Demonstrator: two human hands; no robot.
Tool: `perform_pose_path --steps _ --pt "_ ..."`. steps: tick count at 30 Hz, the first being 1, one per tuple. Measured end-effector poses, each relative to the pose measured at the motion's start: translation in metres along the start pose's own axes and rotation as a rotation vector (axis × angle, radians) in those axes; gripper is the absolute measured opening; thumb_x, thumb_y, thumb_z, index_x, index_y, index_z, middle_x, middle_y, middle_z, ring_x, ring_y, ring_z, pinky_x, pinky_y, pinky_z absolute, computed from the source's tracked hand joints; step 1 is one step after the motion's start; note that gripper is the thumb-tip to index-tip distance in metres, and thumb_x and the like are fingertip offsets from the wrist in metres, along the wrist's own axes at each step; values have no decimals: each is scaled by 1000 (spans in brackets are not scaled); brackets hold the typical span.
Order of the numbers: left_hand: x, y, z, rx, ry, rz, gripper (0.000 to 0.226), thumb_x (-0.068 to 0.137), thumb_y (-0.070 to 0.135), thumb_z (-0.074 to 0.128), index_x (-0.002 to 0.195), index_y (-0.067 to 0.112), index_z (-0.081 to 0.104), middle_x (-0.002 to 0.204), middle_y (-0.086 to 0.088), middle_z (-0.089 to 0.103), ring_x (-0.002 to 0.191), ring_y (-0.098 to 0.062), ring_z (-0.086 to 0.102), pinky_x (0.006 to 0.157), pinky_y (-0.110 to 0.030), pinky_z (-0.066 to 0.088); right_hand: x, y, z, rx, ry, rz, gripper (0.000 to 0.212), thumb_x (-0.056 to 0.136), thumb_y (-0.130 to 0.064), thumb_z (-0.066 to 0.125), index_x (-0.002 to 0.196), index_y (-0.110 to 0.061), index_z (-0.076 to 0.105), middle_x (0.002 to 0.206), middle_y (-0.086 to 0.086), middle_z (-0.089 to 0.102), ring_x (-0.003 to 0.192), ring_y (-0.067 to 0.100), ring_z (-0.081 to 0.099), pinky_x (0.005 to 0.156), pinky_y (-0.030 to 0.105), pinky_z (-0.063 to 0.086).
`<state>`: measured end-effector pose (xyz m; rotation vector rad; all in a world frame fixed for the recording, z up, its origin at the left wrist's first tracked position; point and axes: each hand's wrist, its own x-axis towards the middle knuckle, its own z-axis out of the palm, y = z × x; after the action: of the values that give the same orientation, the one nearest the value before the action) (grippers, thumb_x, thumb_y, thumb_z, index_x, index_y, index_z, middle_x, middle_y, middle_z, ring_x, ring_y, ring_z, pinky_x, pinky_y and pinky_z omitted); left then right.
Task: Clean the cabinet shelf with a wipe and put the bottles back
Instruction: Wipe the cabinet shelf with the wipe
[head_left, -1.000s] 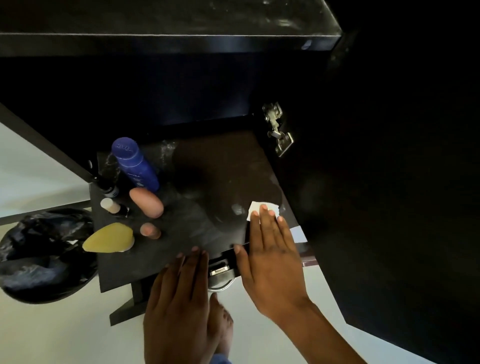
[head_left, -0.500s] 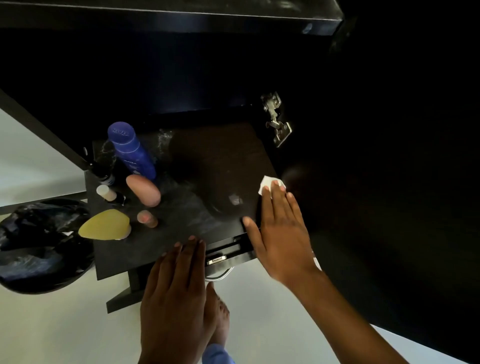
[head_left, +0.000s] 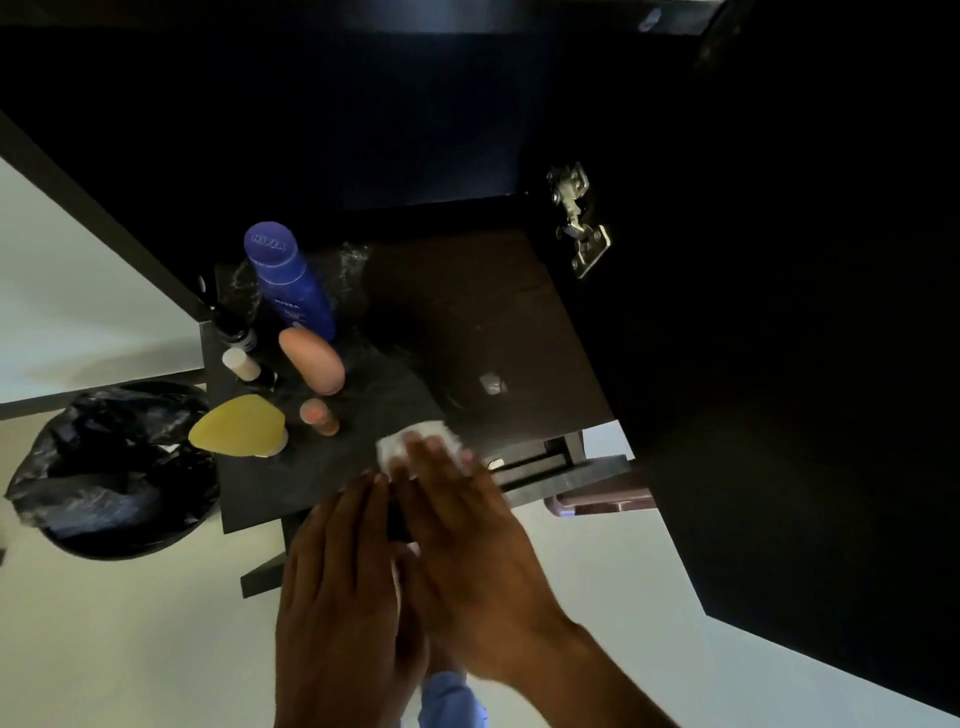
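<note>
bin bag (head_left: 111, 467): black, seen on the pale floor at far left.
bottles (head_left: 291, 283): grouped at the shelf's left; "nivea" is read on the blue one.
left hand (head_left: 343, 587): laid flat, fingers straight, at the shelf (head_left: 498, 322) front edge.
right hand (head_left: 467, 540): flat, pressed on the white wipe (head_left: 400, 449), front centre.
hinge (head_left: 579, 223): metal, at right.

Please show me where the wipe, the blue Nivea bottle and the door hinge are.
wipe (head_left: 410, 440): head view, white part beyond the fingertips.
blue Nivea bottle (head_left: 296, 291): head view, middle of its body.
door hinge (head_left: 576, 218): head view, metal middle.
</note>
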<state>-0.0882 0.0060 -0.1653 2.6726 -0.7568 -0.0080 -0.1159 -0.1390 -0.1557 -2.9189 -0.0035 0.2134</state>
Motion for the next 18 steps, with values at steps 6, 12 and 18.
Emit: perform_pose_path --steps 6,12,18 --pt "-8 3 0 62 -10 -66 78 84 43 53 148 -2 54 153 -23 51 137 -45 48 113 -54 40 9 49 -18 -24 63 239 57 111 -43 21 160 -18 36 170 5 28 161 18 13 131 48 13" --pt "-5 4 1 76 -45 -97 81 84 47 52 147 -4 54 152 -25 51 138 -45 49 111 -56 45 35 62 -20 33 54 264 60 111 -45 20 164 -17 24 173 6 17 162 19 7 131 48 8" --pt "-6 3 1 97 -30 -136 82 82 48 51 145 -4 55 148 -24 53 134 -44 51 108 -55 49 19 37 -21 7 -13 -75 55 113 -40 23 161 -16 33 171 0 23 160 10 12 131 45 8"
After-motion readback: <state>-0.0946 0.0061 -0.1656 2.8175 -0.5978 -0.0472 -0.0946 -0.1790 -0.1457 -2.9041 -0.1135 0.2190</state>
